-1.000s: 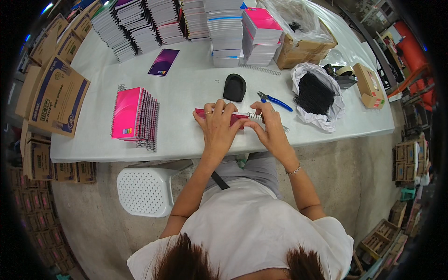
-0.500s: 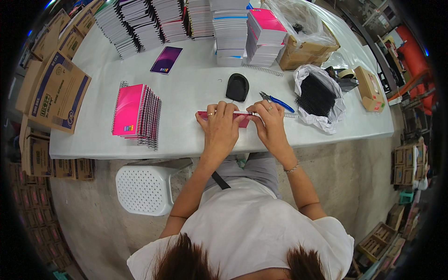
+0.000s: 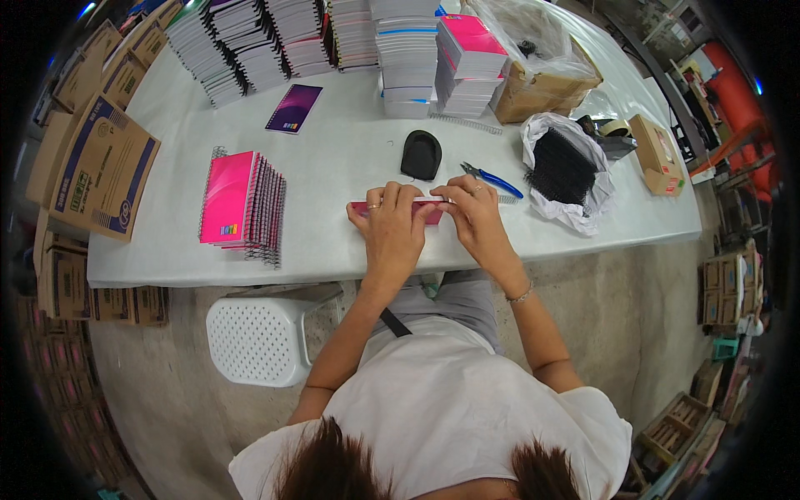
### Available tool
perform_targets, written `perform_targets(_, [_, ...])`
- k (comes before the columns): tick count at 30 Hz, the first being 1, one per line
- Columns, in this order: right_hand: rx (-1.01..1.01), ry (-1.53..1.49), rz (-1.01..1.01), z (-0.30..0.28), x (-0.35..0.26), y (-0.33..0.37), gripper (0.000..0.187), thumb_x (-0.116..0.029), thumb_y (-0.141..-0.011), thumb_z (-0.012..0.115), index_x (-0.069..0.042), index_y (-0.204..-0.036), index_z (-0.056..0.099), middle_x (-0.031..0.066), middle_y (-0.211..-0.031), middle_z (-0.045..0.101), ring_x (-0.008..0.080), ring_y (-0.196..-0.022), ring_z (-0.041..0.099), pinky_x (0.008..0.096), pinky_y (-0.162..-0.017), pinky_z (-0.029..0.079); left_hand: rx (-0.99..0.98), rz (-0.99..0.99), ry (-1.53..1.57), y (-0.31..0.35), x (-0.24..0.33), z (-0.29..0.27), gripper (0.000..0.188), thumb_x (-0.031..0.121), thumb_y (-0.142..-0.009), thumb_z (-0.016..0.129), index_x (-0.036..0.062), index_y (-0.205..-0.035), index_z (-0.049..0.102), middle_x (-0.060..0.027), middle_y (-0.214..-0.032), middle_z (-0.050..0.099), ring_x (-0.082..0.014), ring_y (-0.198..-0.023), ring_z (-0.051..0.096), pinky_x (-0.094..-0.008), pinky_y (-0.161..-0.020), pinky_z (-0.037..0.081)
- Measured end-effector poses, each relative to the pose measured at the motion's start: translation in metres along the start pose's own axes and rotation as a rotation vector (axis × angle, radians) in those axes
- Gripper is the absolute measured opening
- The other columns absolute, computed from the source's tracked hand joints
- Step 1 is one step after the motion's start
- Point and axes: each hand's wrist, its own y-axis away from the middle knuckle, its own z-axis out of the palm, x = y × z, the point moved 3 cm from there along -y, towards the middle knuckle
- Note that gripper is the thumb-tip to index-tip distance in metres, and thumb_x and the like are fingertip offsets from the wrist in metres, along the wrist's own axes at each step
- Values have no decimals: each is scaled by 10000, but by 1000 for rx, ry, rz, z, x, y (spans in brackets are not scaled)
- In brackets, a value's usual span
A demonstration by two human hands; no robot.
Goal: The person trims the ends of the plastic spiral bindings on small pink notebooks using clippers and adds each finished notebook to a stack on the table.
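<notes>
Near the table's front edge, a pink notebook is held on edge, its pale page edge facing up. My left hand grips it from above, fingers over the far side and thumb on the near side. At the notebook's right end, my right hand is closed in a pinch on a spiral binding wire, whose free end sticks out to the right. The fingers partly hide where wire and notebook meet. Just beyond lie blue-handled cutting pliers and a black, rounded, shallow holder.
Pink spiral notebooks are stacked at left, with a purple notebook farther back. Tall paper stacks line the far side. At right are black coils in white wrapping, a tape dispenser and a cardboard box.
Both hands keep their grip at almost the same place, with only slight finger movement on the right. The whole view has shifted a little.
</notes>
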Motion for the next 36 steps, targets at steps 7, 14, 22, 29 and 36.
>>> perform_targets(7, [1, -227, 184, 0, 8, 3, 144, -30, -892, 664, -44, -1033, 692, 101, -962, 634, 298, -926, 584, 405, -888, 427, -3, -14, 15, -1, 2, -1, 222, 317, -940, 677, 142, -1075, 650, -11, -1085, 589, -261, -1155, 502, -687, -1040, 252])
perform_targets(14, [8, -84, 55, -2, 5, 3, 134, -45, -908, 655, -34, -1039, 684, 91, -973, 625, 308, -923, 576, 408, -882, 422, 23, -14, 23, 0, 2, 2, 196, 306, -928, 694, 163, -1059, 667, 3, -1096, 605, -249, -1162, 506, -658, -1060, 231])
perform_targets(22, [20, -33, 88, -3, 8, 6, 111, -106, -905, 693, -47, -997, 677, 88, -971, 622, 293, -949, 573, 395, -904, 418, 55, 19, 11, 1, 5, 0, 187, 312, -921, 704, 172, -1045, 690, 18, -1073, 622, -231, -1135, 520, -623, -1095, 198])
perform_targets(29, [60, -58, 59, -6, 6, 4, 143, -135, -896, 702, -59, -1015, 682, 70, -973, 638, 280, -977, 566, 408, -963, 382, 53, 12, 28, 1, 3, 1, 189, 325, -919, 707, 173, -1030, 691, 16, -1071, 620, -238, -1121, 526, -608, -1077, 217])
perform_targets(36, [5, 51, 12, -16, 1, 2, 241, -160, -835, 752, -95, -1051, 669, 83, -1061, 615, 302, -1059, 541, 439, -994, 364, 69, 32, 1, 2, 6, 3, 165, 274, -896, 709, 180, -1030, 693, 9, -1080, 616, -248, -1139, 521, -578, -1055, 244])
